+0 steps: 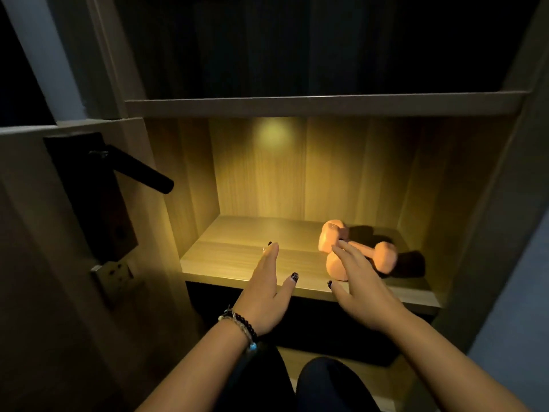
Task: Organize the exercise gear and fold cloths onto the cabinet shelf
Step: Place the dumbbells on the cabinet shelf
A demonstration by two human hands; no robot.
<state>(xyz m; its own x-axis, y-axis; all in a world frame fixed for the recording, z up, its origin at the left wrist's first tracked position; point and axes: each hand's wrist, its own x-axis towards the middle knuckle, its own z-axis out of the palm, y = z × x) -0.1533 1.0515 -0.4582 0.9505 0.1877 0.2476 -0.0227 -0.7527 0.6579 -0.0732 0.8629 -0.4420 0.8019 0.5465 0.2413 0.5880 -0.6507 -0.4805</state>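
On the lit cabinet shelf (237, 257), toward its right side, lie two pale pink dumbbells (353, 251), smooth and matte, with rounded heads and short thin handles; they sit close together at an angle to each other, and dark shadows fall behind them to the right. The left hand (267, 295) reaches over the shelf's front edge with straight fingers (271, 254) and thumb spread, holding nothing. The right hand (361, 289) is likewise flat and relaxed, its fingertips in front of the nearer dumbbell; whether they touch it cannot be told. Both hands have dark nails, and a beaded bracelet (240, 325) circles the left wrist. At left, a door (44, 263) carries a black lever handle (139, 171).
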